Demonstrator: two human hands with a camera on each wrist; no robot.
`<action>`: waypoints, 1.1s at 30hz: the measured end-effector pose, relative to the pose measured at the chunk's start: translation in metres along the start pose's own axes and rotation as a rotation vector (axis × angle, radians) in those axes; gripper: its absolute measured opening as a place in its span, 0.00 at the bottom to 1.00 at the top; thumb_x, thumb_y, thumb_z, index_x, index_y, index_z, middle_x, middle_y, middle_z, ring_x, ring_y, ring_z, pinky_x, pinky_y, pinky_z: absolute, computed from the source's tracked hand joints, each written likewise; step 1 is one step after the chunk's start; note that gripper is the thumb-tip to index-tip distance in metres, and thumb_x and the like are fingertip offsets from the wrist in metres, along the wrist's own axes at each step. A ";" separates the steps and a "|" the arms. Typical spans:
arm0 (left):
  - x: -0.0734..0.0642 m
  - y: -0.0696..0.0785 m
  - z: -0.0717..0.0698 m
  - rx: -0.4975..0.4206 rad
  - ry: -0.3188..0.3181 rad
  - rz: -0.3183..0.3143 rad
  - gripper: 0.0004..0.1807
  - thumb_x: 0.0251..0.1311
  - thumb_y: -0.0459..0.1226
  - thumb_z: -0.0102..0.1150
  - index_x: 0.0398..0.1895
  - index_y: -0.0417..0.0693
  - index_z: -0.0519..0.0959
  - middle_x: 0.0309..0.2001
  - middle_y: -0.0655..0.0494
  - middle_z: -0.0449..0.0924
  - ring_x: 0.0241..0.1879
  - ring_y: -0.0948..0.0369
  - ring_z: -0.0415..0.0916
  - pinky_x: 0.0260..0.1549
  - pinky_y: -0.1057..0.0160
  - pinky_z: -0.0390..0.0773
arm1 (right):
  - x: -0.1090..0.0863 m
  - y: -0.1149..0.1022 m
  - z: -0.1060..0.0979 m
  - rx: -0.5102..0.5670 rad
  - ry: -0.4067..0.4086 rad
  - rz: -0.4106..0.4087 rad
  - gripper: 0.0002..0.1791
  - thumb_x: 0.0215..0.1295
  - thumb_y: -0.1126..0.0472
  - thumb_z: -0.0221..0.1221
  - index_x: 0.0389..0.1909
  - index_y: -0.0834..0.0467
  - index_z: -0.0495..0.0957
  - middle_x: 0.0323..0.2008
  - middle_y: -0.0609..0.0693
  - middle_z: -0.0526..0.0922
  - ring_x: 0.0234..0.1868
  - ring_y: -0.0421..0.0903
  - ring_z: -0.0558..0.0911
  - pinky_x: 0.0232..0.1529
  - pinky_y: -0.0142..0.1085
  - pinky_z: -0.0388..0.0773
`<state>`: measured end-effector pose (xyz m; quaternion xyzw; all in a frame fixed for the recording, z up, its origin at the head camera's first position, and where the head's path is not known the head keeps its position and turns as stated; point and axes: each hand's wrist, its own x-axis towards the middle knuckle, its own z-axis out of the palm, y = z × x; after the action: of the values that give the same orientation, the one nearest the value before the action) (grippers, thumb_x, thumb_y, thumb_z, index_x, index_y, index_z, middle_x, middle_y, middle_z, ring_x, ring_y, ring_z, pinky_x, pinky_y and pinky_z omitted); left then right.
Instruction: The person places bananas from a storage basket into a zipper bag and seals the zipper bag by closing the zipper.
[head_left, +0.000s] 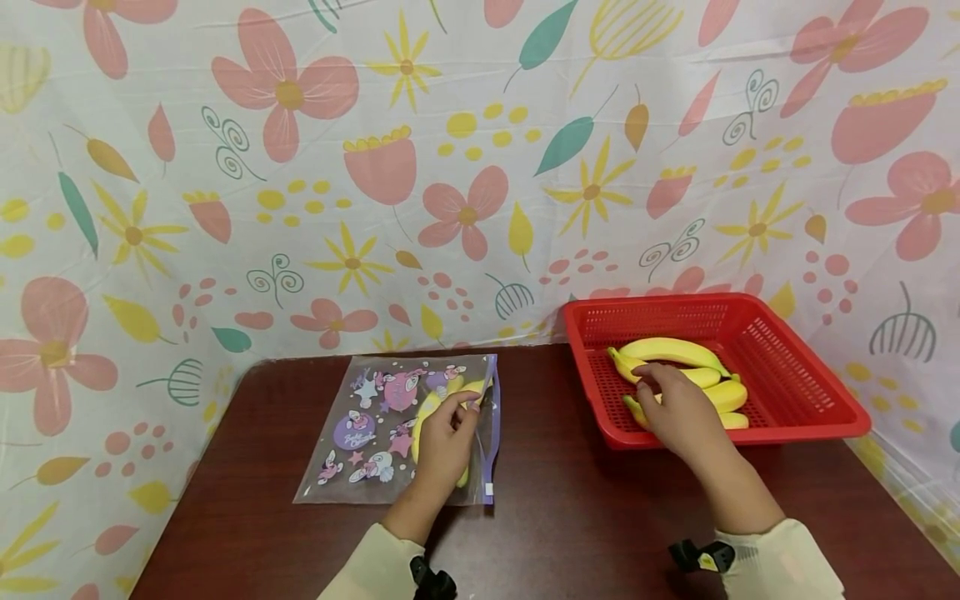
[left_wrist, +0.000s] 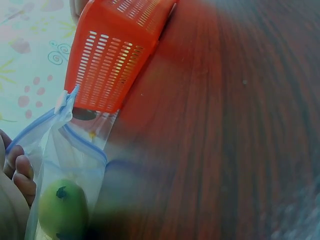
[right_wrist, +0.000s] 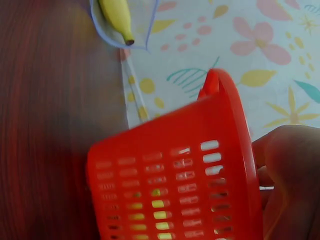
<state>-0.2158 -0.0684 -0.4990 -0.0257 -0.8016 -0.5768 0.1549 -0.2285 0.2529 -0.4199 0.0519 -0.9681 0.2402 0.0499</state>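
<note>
A clear zip bag (head_left: pixel 318 471) with cartoon prints and a purple zip edge lies on the left of the table. Yellow bananas (head_left: pixel 423 414) show inside it, and one with a greenish tip (left_wrist: pixel 62 210) shows near its mouth in the left wrist view. My left hand (head_left: pixel 442 446) pinches the bag's upper film near the parted mouth. Over the red basket (head_left: pixel 810 429), my right hand (head_left: pixel 682 412) hovers with thumb and forefinger apart, close to several bananas (head_left: pixel 671 350). Its fingers are partly hidden behind the basket rim in the right wrist view.
The dark wooden table (head_left: pixel 547 533) lies between bag and basket. A flower-patterned cloth (head_left: pixel 465 275) hangs behind and along both sides. The basket's slotted wall (right_wrist: pixel 165 185) rises between the right wrist camera and the bananas. A white zip slider (head_left: pixel 489 490) sits at the bag's near corner.
</note>
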 end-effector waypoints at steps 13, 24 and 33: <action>0.000 -0.002 0.000 0.013 -0.004 0.007 0.11 0.68 0.37 0.59 0.49 0.49 0.85 0.20 0.61 0.69 0.17 0.70 0.62 0.18 0.70 0.65 | 0.010 0.018 -0.012 -0.090 -0.182 0.003 0.20 0.71 0.54 0.57 0.56 0.63 0.79 0.48 0.62 0.85 0.42 0.54 0.81 0.48 0.57 0.79; 0.000 -0.002 0.000 0.006 -0.011 0.010 0.11 0.68 0.37 0.59 0.49 0.50 0.85 0.20 0.60 0.68 0.17 0.70 0.62 0.17 0.70 0.64 | 0.019 0.029 -0.016 -0.145 -0.378 0.077 0.25 0.69 0.51 0.58 0.57 0.66 0.77 0.51 0.66 0.83 0.46 0.57 0.82 0.48 0.57 0.78; 0.000 -0.002 0.000 0.008 -0.004 0.012 0.10 0.68 0.37 0.59 0.48 0.52 0.86 0.20 0.61 0.69 0.17 0.70 0.62 0.17 0.70 0.64 | 0.029 0.032 -0.020 -0.173 -0.463 0.045 0.24 0.65 0.54 0.59 0.55 0.68 0.78 0.50 0.65 0.84 0.46 0.56 0.82 0.48 0.55 0.78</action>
<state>-0.2164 -0.0687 -0.5006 -0.0310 -0.8041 -0.5725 0.1569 -0.2598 0.2882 -0.4134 0.0797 -0.9716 0.1390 -0.1742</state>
